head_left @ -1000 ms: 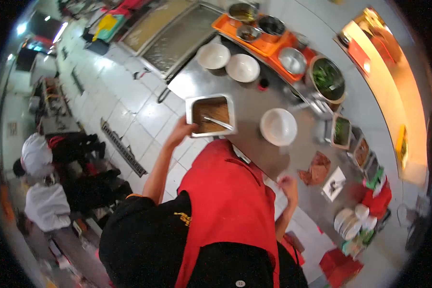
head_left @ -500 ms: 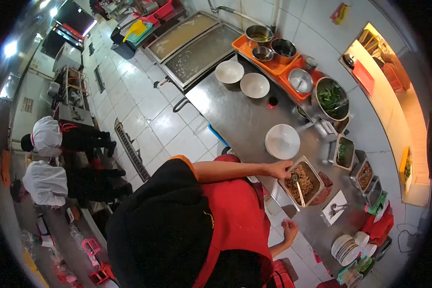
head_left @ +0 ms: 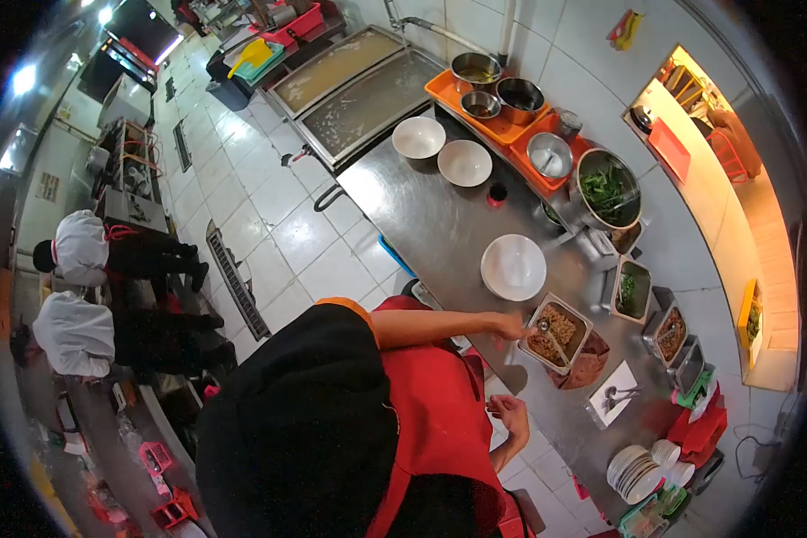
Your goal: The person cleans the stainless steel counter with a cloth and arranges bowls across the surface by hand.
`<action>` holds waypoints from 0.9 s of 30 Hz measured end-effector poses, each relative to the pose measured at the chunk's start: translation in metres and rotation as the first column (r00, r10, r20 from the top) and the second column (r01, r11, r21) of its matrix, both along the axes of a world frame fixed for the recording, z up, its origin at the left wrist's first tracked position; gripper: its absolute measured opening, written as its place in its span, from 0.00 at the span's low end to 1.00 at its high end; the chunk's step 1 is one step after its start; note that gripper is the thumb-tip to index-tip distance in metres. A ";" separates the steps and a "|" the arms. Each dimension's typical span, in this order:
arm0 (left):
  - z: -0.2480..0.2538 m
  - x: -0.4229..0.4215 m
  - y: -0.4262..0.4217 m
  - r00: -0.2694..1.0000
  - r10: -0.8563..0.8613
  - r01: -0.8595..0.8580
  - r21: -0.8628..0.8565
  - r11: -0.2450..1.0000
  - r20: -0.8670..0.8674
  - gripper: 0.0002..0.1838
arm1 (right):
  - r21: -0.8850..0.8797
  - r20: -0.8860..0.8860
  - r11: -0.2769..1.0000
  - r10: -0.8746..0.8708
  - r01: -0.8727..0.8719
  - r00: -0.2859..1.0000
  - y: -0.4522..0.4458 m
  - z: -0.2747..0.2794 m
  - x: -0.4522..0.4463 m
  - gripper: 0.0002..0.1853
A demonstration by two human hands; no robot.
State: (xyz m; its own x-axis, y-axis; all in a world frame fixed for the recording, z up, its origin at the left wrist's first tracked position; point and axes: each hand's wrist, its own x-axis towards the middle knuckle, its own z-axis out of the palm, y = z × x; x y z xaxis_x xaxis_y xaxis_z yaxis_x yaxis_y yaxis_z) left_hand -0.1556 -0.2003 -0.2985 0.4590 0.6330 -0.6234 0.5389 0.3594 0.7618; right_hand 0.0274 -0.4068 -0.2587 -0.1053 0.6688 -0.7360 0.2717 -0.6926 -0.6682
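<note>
My left hand [head_left: 511,325] is at the near left corner of a square metal pan [head_left: 585,334], its fingers closed on the rim, slightly blurred. Brown minced food [head_left: 560,325] fills the pan, and a spoon [head_left: 544,325] lies in it. Under the pan's far lower side, a reddish-brown flat piece [head_left: 587,364] shows on the steel table. My right hand [head_left: 511,415] hangs beside the table edge, fingers loosely bent and apart, with nothing visible in it. A white bowl [head_left: 514,267] stands just beyond the pan.
The steel table [head_left: 394,202] also carries two white bowls [head_left: 419,138], a white tray with spoons [head_left: 612,394], stacked plates [head_left: 632,473] and metal pans of food [head_left: 630,291]. Orange trays [head_left: 511,133] hold pots along the wall. Two people in white [head_left: 79,332] stand across the aisle.
The metal pan has shifted and turned slightly toward the white bowl, with my left hand at its rim. More of the reddish-brown piece shows. My right hand has drawn back toward my body.
</note>
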 end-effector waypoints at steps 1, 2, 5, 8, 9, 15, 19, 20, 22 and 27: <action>0.037 -0.024 -0.002 0.989 -0.120 0.129 -0.105 0.986 0.087 0.33 | -0.107 -0.028 0.991 0.074 -0.076 0.997 0.010 0.004 -0.006 0.08; 0.074 -0.051 0.001 0.956 -0.229 0.263 -0.192 0.945 0.184 0.37 | -0.103 -0.028 0.991 0.086 -0.088 0.996 0.018 -0.003 -0.009 0.08; 0.155 -0.147 0.035 0.914 -0.216 0.295 -0.197 0.935 0.343 0.31 | 0.071 -0.021 0.970 0.234 -0.232 0.972 0.033 -0.024 -0.023 0.06; 0.196 -0.260 0.095 0.944 0.079 -0.061 -0.065 0.996 0.320 0.23 | 0.015 -0.107 0.995 0.099 -0.098 0.989 0.041 -0.041 -0.041 0.07; 0.207 -0.299 0.119 0.937 0.211 -0.232 0.043 0.972 0.276 0.20 | -0.066 -0.131 0.996 0.048 -0.057 0.990 0.048 -0.032 -0.053 0.06; 0.087 -0.530 0.329 0.633 0.716 -0.686 0.641 0.343 0.294 0.14 | -0.053 0.000 0.958 0.283 -0.283 0.959 0.085 -0.053 -0.130 0.07; 0.031 -0.610 0.481 0.554 0.789 -0.564 0.817 0.122 0.265 0.17 | -0.065 0.027 0.971 0.233 -0.230 0.972 0.112 -0.037 -0.209 0.09; 0.031 -0.623 0.509 0.577 0.776 -0.574 0.802 0.163 0.255 0.18 | -0.063 -0.008 0.983 0.170 -0.170 0.985 0.112 -0.042 -0.218 0.10; 0.020 -0.646 0.566 0.601 0.766 -0.568 0.797 0.206 0.230 0.21 | -0.124 0.070 0.989 0.092 -0.083 0.993 0.100 -0.042 -0.234 0.13; 0.033 -0.658 0.648 0.532 0.772 -0.817 0.450 0.361 0.347 0.29 | -0.225 0.389 0.935 -0.171 0.273 0.905 0.057 -0.027 -0.258 0.16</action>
State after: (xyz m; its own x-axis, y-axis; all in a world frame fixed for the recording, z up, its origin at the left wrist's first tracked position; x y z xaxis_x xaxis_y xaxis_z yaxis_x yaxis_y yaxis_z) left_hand -0.8132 0.4476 -0.2658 -0.4115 0.9088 -0.0692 0.1626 0.1479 0.9755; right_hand -0.2309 -0.3499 -0.2858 0.3266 0.4158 -0.8488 0.2745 -0.9010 -0.3358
